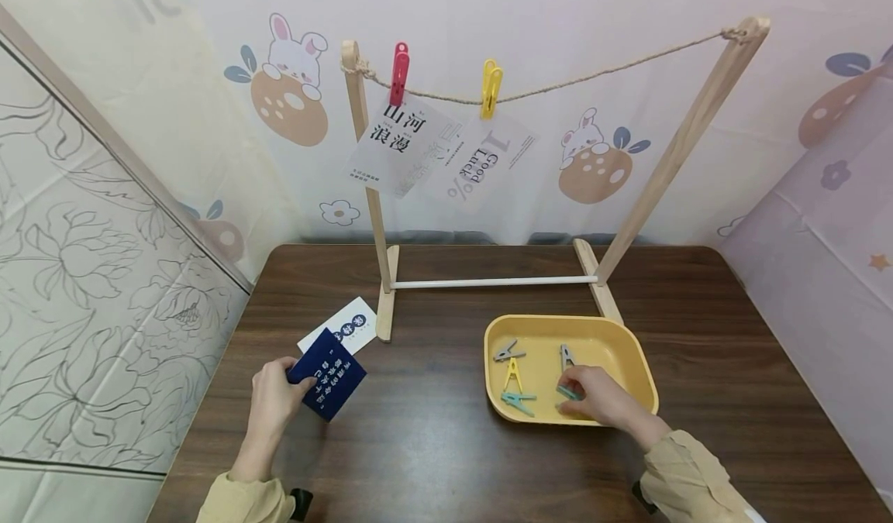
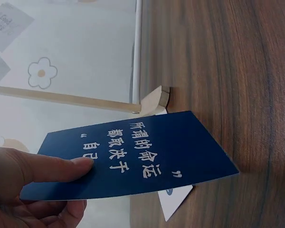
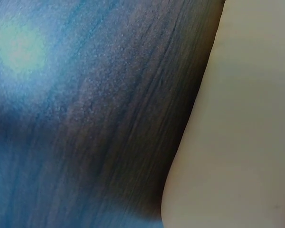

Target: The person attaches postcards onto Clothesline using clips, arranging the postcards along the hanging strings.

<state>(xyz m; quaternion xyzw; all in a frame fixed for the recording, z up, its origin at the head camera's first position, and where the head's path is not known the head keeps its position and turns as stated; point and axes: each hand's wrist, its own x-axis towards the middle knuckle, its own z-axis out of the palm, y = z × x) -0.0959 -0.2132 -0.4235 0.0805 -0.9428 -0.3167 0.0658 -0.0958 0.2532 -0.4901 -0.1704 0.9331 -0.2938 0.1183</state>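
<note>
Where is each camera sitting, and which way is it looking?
Head: worn on the head, looking forward and down at the table, rack, yellow tray; shows both hands and sleeves, left hand holding the blue card, right hand in the tray.
Left wrist: on the left wrist, looking along the thumb at the blue card.
Right wrist: close to the tabletop, beside the tray's wall; no hand shows.
Shared: head and left wrist both show the blue card.

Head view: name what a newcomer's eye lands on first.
A wooden rack stands at the back of the table, two cards pegged to its string by a red peg and a yellow peg. Nearer, the left hand holds a dark blue card; the right hand reaches into a yellow tray of pegs.
</note>
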